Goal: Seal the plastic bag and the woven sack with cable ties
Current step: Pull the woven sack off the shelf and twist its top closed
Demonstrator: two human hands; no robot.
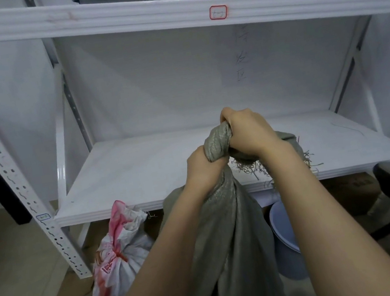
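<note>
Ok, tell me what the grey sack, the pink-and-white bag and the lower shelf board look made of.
Woven sack: grey-green woven plastic strips by the look, matte; a crossed weave shows and loose threads fray at the mouth.
Plastic bag: thin printed film, white with pink-red, crinkled into sharp folds.
Shelf board: smooth white, probably painted or laminated board; its core is hidden.

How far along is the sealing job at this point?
Done, it seems: the plastic bag is cinched at its neck, though the tie itself is unclear. In hand: the left hand and right hand grip the sack by its twisted neck. Left: no tie shows on the sack yet.
</note>
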